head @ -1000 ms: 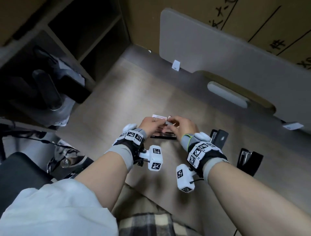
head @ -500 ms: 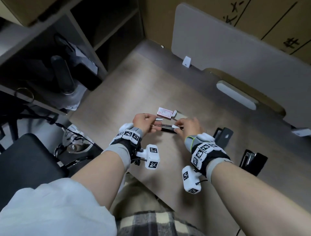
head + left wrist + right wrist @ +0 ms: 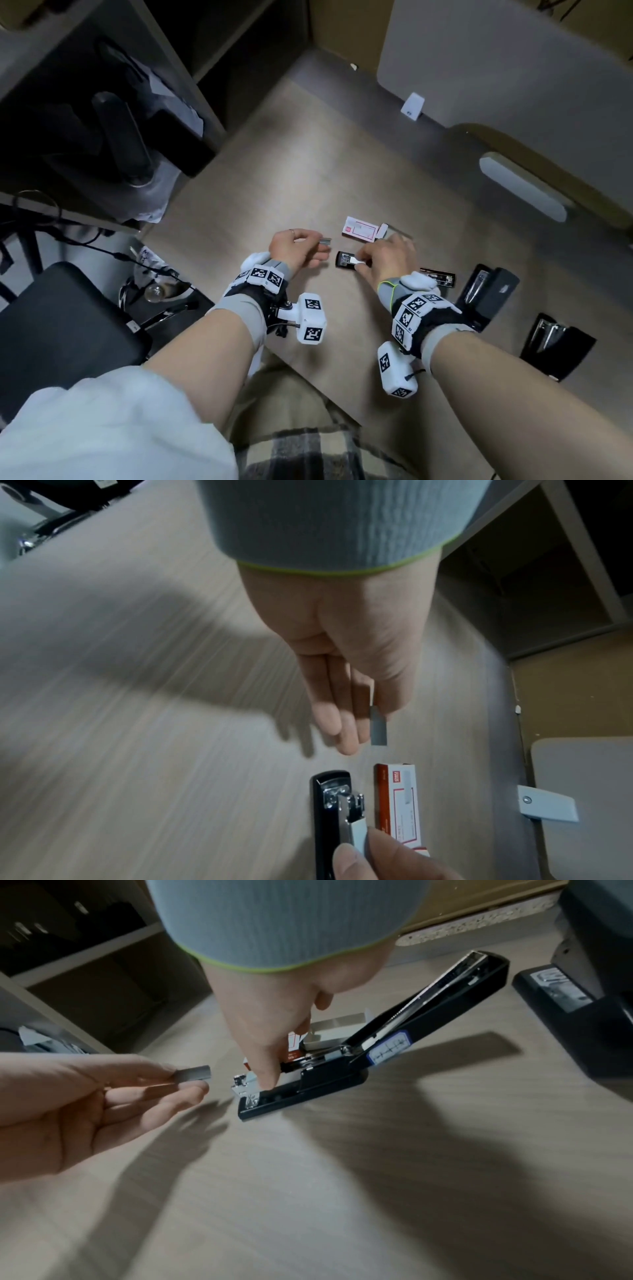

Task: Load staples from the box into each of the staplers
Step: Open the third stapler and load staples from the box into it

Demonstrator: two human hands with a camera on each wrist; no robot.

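A black stapler (image 3: 344, 260) lies swung open on the wooden table, its silver magazine (image 3: 245, 1089) facing my left hand. My right hand (image 3: 364, 262) pinches a pale staple strip (image 3: 356, 833) lying in that magazine. My left hand (image 3: 323, 245) hovers just left of the stapler. Between thumb and fingers it pinches a short grey staple strip (image 3: 378, 727), also seen as the grey strip (image 3: 193, 1073) in the right wrist view. The red and white staple box (image 3: 359, 229) lies just behind the stapler with its inner tray (image 3: 335, 1031) slid out.
Two more black staplers, one (image 3: 489, 291) near my right wrist and another (image 3: 555, 342) further right, lie open. A grey panel (image 3: 513, 68) stands along the back. Dark shelving (image 3: 102, 120) is to the left, and the table edge (image 3: 308, 377) runs near my lap.
My left hand has drawn back to the left from the stapler with a short staple strip. My right hand stays at the magazine. The head view has shifted.
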